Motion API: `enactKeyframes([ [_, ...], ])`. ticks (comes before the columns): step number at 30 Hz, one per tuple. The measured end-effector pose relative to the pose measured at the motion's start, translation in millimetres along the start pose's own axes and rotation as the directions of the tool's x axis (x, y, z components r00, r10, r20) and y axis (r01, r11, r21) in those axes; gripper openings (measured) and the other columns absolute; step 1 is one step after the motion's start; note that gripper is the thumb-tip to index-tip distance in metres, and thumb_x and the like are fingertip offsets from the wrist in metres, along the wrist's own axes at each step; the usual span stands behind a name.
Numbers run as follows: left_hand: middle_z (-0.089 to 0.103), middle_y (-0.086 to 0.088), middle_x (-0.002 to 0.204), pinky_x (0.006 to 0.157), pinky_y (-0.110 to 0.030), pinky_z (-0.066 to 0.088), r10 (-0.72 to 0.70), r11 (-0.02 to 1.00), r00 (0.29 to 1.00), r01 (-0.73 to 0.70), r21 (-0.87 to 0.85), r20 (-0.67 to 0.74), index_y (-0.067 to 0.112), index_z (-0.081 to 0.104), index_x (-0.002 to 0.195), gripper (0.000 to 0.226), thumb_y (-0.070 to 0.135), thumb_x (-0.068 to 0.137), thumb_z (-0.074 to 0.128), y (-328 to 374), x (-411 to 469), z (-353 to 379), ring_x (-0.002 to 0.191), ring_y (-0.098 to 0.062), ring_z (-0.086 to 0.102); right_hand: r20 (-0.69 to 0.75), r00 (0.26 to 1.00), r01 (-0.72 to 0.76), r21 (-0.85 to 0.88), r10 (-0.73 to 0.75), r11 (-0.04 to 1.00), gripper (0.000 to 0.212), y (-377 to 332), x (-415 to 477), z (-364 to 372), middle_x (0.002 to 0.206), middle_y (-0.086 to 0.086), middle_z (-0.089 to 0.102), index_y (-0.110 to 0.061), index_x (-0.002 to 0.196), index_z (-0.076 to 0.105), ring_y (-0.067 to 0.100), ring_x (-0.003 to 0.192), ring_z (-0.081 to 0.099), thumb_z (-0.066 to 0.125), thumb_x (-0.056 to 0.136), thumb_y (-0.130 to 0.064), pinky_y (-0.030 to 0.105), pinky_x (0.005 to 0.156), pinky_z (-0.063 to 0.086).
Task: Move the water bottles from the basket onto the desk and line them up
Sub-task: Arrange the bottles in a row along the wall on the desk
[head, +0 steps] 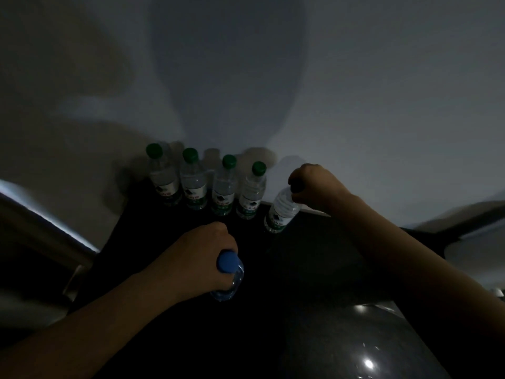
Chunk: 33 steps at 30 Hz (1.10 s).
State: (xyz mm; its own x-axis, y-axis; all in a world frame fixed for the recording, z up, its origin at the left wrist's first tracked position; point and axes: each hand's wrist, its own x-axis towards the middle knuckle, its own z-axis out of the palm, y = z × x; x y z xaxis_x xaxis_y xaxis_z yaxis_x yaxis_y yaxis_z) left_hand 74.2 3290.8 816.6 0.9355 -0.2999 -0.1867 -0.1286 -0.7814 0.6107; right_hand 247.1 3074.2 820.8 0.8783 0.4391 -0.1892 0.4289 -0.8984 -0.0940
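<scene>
Green-capped bottles (222,187), four, stand upright in a row on the dark desk (314,255) against the wall (355,105). Right hand (314,187) is curled round the top of a fifth bottle (281,212), tilted, just beside the row's right end; base contact unclear. Left hand (202,258) grips a blue-capped bottle (229,283) by its neck, nearer, apart from the row.

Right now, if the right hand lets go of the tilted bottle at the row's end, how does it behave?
Likely tips: the tilted bottle leans, gripped only at its top by the right hand. Once down, its round body would probably roll on the dark desk. It could knock the nearest green-capped bottle, which stands close.
</scene>
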Motion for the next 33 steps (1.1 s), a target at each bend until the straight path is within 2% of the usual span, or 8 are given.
enactKeyframes([
  [5,0.048,0.011,0.086,0.063,-0.013,0.036,-0.004,1.0,1.0,0.004,-0.011,-0.017,0.023,0.065,0.082,0.022,0.027,0.066,0.077,-9,4,-2,0.074,-0.006,0.053,0.001,1.0,-0.024,0.007,0.024,1.0,0.039,-4,23,0,0.12,0.013,0.06,-0.008,0.121,0.062,0.028,0.109,0.056,0.068,0.083,-0.015,0.036,0.09,0.047],
  [9,0.049,0.009,0.088,0.069,-0.021,0.044,-0.019,0.999,1.0,0.018,-0.03,-0.021,0.023,0.065,0.084,0.022,0.027,0.065,0.077,-11,6,-6,0.076,-0.006,0.054,0.001,0.999,-0.041,0.014,0.041,0.999,0.036,-7,34,3,0.117,0.014,0.063,-0.006,0.118,0.064,0.028,0.107,0.058,0.068,0.083,-0.012,0.037,0.091,0.049],
  [12,0.049,0.009,0.088,0.069,-0.019,0.041,-0.022,0.999,1.0,0.022,-0.023,-0.016,0.021,0.066,0.084,0.022,0.025,0.066,0.077,-11,8,-9,0.077,-0.006,0.054,0.005,0.999,-0.042,0.029,0.042,0.999,0.035,-8,38,6,0.114,0.015,0.065,-0.005,0.116,0.065,0.028,0.105,0.06,0.069,0.082,-0.01,0.037,0.089,0.049],
  [17,0.046,0.008,0.094,0.078,-0.025,0.043,-0.009,0.996,0.999,0.013,0.093,-0.043,0.018,0.065,0.094,0.022,0.027,0.075,0.071,-1,13,-14,0.09,-0.014,0.054,0.008,0.999,-0.036,0.054,0.035,0.998,0.035,-6,42,7,0.112,0.014,0.066,-0.005,0.115,0.065,0.027,0.102,0.061,0.07,0.081,-0.01,0.036,0.089,0.051],
  [20,0.047,0.007,0.096,0.082,-0.027,0.044,-0.018,0.995,0.999,0.022,0.1,-0.034,0.018,0.065,0.096,0.023,0.028,0.077,0.07,1,17,-17,0.093,-0.014,0.053,0.016,0.999,-0.036,0.051,0.035,0.998,0.035,-5,44,6,0.113,0.014,0.066,-0.005,0.116,0.065,0.027,0.103,0.062,0.07,0.081,-0.01,0.038,0.091,0.051],
  [24,0.047,0.008,0.094,0.078,-0.023,0.041,-0.013,0.995,0.999,0.018,0.101,-0.048,0.019,0.066,0.096,0.023,0.029,0.076,0.071,0,23,-16,0.092,-0.013,0.053,0.004,1.0,-0.024,0.017,0.024,1.0,0.04,-5,44,6,0.116,0.014,0.064,-0.005,0.122,0.061,0.028,0.107,0.06,0.069,0.083,-0.01,0.038,0.093,0.049],
  [28,0.047,0.012,0.086,0.068,-0.017,0.035,-0.018,1.0,0.998,0.018,0.014,-0.054,0.021,0.067,0.087,0.02,0.026,0.07,0.076,-2,30,-16,0.078,-0.006,0.051,-0.019,1.0,-0.013,0.068,0.014,0.998,0.046,0,39,6,0.118,0.012,0.064,-0.006,0.124,0.057,0.026,0.108,0.06,0.071,0.081,-0.009,0.039,0.095,0.049],
  [33,0.049,0.013,0.084,0.062,-0.013,0.032,0.023,1.0,0.999,-0.024,-0.014,-0.034,0.022,0.068,0.082,0.018,0.025,0.068,0.077,3,44,-14,0.072,0.0,0.05,-0.064,0.997,-0.041,0.141,0.051,0.989,0.066,16,23,4,0.136,0.013,0.053,-0.011,0.14,0.042,0.028,0.117,0.055,0.072,0.081,-0.012,0.037,0.098,0.047],
])
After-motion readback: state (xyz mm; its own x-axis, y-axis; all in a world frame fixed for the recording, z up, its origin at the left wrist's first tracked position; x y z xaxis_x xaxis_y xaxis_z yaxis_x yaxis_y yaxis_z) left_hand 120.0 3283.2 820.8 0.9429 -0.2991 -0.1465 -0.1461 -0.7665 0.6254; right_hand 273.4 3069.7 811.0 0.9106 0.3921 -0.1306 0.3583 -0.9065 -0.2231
